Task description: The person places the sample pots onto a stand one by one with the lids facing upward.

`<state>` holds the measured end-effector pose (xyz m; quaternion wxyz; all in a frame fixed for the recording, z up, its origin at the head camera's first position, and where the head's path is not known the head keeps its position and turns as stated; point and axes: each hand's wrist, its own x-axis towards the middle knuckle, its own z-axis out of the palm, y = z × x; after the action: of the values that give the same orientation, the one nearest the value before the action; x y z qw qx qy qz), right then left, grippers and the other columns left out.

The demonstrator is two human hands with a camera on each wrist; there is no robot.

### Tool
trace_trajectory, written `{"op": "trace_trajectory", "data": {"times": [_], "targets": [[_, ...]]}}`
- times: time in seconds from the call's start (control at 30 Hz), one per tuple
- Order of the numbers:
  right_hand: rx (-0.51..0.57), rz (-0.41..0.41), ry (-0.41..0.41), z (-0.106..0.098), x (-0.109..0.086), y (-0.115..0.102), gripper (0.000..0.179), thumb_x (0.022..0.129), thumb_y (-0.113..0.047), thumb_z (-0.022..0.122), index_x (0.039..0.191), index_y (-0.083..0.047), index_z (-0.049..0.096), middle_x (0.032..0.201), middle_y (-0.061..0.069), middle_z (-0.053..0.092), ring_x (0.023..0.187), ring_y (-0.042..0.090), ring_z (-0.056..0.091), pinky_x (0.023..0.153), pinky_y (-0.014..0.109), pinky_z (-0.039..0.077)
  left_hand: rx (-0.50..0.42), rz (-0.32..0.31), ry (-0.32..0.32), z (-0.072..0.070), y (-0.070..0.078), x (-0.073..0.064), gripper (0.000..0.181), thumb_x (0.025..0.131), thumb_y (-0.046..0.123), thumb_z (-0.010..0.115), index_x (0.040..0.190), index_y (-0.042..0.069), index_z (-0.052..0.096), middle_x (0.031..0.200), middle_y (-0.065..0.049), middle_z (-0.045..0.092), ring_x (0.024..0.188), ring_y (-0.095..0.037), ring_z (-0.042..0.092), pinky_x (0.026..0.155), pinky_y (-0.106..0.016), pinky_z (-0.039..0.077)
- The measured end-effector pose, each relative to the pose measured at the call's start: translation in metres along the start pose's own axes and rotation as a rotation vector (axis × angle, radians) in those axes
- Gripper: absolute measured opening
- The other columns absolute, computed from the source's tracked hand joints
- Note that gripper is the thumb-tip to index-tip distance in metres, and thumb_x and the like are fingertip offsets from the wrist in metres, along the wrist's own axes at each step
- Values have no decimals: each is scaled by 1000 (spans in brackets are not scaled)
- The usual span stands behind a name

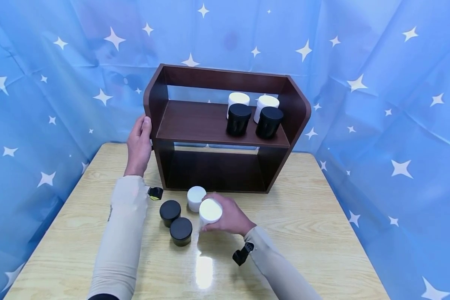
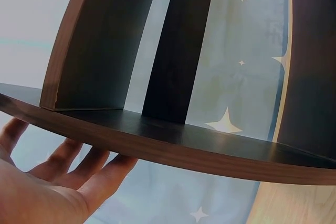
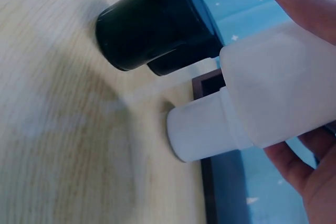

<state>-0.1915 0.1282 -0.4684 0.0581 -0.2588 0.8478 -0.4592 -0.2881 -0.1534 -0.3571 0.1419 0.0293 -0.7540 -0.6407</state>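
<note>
My right hand (image 1: 230,214) holds a white lidded jar (image 1: 211,211), fingers and thumb around its sides. In the right wrist view, the held jar (image 3: 278,85) is raised above the tabletop. Just behind it stands a second white jar (image 1: 196,198). Two black jars, one farther back (image 1: 170,211) and one nearer (image 1: 181,231), stand close together to the left. My left hand (image 1: 139,143) rests against the outer left side of a dark brown two-tier shelf (image 1: 195,121). Its fingertips (image 2: 123,165) press that side panel from outside.
On the upper tier's right side, two white jars (image 1: 238,99) (image 1: 267,102) stand behind two black jars (image 1: 238,121) (image 1: 269,123). The lower tier (image 1: 213,168) opens toward me. Blue star-patterned curtains (image 1: 378,104) surround the wooden table (image 1: 303,233).
</note>
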Motion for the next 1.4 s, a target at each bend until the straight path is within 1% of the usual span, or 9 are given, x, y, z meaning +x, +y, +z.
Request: {"op": "trace_trajectory", "data": {"times": [0.23,0.33,0.5,0.6,0.77,0.9,1.17,1.33,1.4], "targets": [[-14,15,-13,-7,2,-6,76,59,-27,99,124,-23,60,117,-2,68,107,18,61,97,40,49,-1,-6,4,0,0,-1,59,101,64,36,155,40,34,163,6,36,153,-17,29,127,-47,24],[-26,22,-12,-10,3,-6,76,58,-25,99,123,-24,60,118,-3,67,107,18,61,98,42,49,-9,-2,-5,0,1,-1,58,101,64,36,155,40,34,163,6,36,153,-17,29,126,-48,25],[-22,-10,-16,-18,7,-6,76,59,-21,99,125,-19,61,119,-3,67,108,18,60,99,43,48,-3,-12,1,0,1,-1,60,101,65,35,155,41,32,164,6,35,154,-17,28,127,-48,24],[-17,-28,-11,-23,9,-8,75,60,-23,99,124,-17,61,119,-4,68,109,17,61,99,43,48,3,-17,1,1,1,-1,60,101,66,35,155,41,32,163,7,35,154,-17,28,127,-48,23],[-19,-33,17,-30,12,-14,72,61,-28,98,122,-24,61,118,-6,68,109,16,61,99,42,49,-3,-23,5,2,0,-1,61,101,65,35,156,40,31,164,7,33,154,-17,27,127,-47,23],[-18,-21,30,-32,12,-15,72,61,-28,98,122,-25,61,117,-6,68,108,16,62,98,41,49,-18,-27,2,2,0,0,58,102,63,35,155,41,33,163,7,35,154,-17,27,127,-48,25],[-17,-21,39,-32,14,-19,72,59,-21,99,121,-22,62,116,-4,69,107,17,62,97,41,50,-17,-39,-1,1,1,-1,57,103,62,35,155,40,33,163,5,36,154,-17,27,127,-48,24],[-42,-31,35,-34,18,-22,72,61,-25,98,123,-22,61,118,-4,68,108,17,62,97,41,50,-10,-24,3,1,0,0,58,102,63,35,155,41,34,163,6,36,153,-17,28,126,-48,25],[-50,-42,34,-36,20,-23,73,61,-25,98,124,-19,61,118,-3,69,109,18,62,98,42,51,-8,-19,3,1,-1,0,58,101,64,35,154,41,34,163,6,36,153,-17,28,126,-48,25]]}}
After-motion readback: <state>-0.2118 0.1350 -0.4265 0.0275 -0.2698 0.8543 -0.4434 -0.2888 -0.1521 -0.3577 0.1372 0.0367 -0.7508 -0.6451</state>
